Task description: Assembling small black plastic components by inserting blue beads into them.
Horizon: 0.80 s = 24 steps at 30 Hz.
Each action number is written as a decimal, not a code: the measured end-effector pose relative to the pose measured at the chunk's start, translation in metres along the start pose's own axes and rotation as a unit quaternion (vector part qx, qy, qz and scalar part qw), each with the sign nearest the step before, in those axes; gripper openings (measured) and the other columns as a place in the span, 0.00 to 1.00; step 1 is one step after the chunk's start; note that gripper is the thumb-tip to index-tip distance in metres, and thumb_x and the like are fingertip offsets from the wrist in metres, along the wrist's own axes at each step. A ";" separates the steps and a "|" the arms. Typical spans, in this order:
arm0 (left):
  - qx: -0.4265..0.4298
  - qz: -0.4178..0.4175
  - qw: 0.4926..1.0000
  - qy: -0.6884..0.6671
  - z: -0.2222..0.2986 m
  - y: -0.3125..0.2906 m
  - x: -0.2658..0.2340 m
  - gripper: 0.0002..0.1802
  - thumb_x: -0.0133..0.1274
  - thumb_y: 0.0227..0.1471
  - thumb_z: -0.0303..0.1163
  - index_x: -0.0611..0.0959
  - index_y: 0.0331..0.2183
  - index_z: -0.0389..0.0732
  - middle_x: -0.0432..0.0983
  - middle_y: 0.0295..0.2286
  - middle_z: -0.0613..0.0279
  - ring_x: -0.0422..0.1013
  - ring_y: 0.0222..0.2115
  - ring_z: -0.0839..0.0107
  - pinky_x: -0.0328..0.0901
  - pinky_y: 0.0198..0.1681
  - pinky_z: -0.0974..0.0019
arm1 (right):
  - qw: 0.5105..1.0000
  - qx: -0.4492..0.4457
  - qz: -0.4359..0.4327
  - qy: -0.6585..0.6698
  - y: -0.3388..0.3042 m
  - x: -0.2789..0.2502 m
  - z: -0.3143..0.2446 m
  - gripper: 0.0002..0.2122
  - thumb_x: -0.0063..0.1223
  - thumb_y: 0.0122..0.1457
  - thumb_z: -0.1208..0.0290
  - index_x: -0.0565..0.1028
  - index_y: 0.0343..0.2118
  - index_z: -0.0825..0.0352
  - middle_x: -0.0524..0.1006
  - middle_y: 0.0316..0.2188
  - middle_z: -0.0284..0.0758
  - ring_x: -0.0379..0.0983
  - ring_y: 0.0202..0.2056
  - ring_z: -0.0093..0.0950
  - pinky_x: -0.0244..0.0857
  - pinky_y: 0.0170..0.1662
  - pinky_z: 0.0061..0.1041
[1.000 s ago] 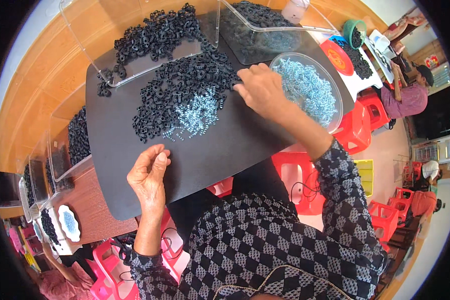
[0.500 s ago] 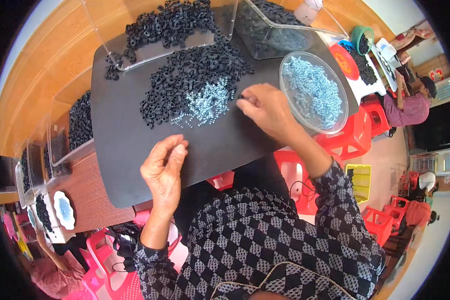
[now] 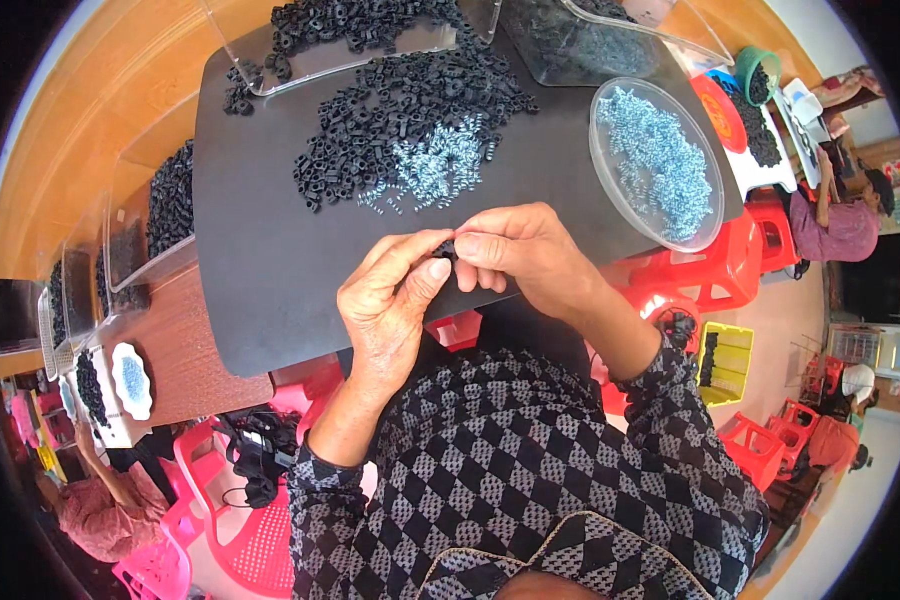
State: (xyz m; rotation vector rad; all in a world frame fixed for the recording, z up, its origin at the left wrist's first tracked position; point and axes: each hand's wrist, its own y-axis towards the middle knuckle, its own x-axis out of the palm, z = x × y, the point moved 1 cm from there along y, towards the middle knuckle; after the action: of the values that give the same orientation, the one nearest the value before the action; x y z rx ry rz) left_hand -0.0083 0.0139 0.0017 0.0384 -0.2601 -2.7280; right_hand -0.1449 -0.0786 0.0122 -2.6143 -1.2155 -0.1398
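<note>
Over the near edge of the dark table (image 3: 270, 270), my two hands meet fingertip to fingertip. A small black plastic part (image 3: 444, 250) sits between the thumb and forefinger of my left hand (image 3: 385, 300). My right hand (image 3: 530, 255) pinches at the same part from the other side; its fingers hide some of it. Whether a spring is also in the fingers, I cannot tell. Beyond my hands lies a heap of small metal springs (image 3: 440, 162), up against a larger pile of black plastic parts (image 3: 370, 130).
A clear round tub (image 3: 660, 165) of springs stands at the right. Clear bins of black parts (image 3: 173, 195) line the left and far sides. Red stools (image 3: 710, 262) and a yellow crate (image 3: 727, 362) are at right. Other people (image 3: 835, 225) sit at both sides.
My right hand has come left and nearer from beside the springs, bringing a small black part. My left hand has moved right, and the two now meet.
</note>
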 end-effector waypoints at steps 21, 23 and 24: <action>-0.039 0.046 0.997 -0.051 -0.022 -0.008 -0.008 0.11 0.55 0.49 0.25 0.79 0.38 0.33 0.76 0.29 0.59 0.71 0.26 0.77 0.67 0.30 0.76 | 0.725 -0.175 0.305 -0.592 0.049 -0.048 0.006 0.09 0.57 0.47 0.67 0.73 0.24 0.68 0.75 0.24 0.40 0.71 0.31 0.39 0.65 0.33 0.37; -0.036 0.045 0.997 -0.044 -0.022 -0.008 -0.010 0.11 0.56 0.49 0.25 0.80 0.37 0.33 0.76 0.29 0.59 0.71 0.26 0.77 0.66 0.30 0.76 | 0.711 -0.170 0.300 -0.612 0.052 -0.047 0.008 0.09 0.57 0.47 0.68 0.72 0.23 0.68 0.74 0.24 0.42 0.71 0.31 0.40 0.65 0.33 0.38; -0.033 0.043 0.998 -0.038 -0.022 -0.007 -0.010 0.10 0.56 0.49 0.25 0.80 0.36 0.33 0.76 0.29 0.59 0.71 0.25 0.77 0.66 0.30 0.76 | 0.707 -0.173 0.295 -0.619 0.053 -0.047 0.008 0.09 0.57 0.47 0.68 0.71 0.22 0.68 0.74 0.25 0.42 0.71 0.32 0.40 0.65 0.33 0.38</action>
State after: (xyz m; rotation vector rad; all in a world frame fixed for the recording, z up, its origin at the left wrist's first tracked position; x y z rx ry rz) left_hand -0.0006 0.0203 -0.0214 -0.0938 -0.1896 -2.6536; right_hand -0.1352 -0.1438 -0.0145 -3.2138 -0.3983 1.9329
